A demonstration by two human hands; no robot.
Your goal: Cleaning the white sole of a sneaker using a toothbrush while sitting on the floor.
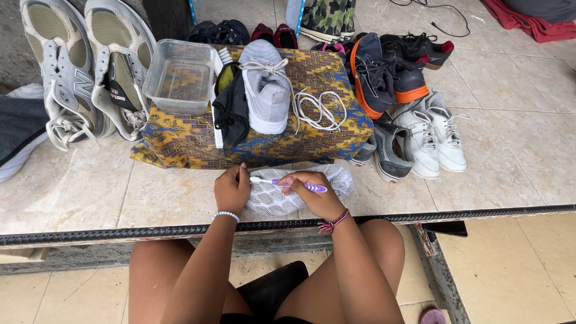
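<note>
A pale shoe [300, 191] is lain sole-up on the tiled floor's edge, pinned at the toe by the left hand [231, 191], while a purple toothbrush [288, 183] is pinched in the right hand [315, 195] against the sole. With hard scrubbing, the shoe could be pushed off the ledge, or the water tub [180, 75] behind on the cloth-covered bench [180, 141] knocked.

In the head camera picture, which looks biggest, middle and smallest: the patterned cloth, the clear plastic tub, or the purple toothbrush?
1. Patterned cloth, the biggest by far.
2. Clear plastic tub.
3. Purple toothbrush, the smallest, held in the right hand. It is nearest the camera and looks smallest anyway, so the order is safe.
</note>
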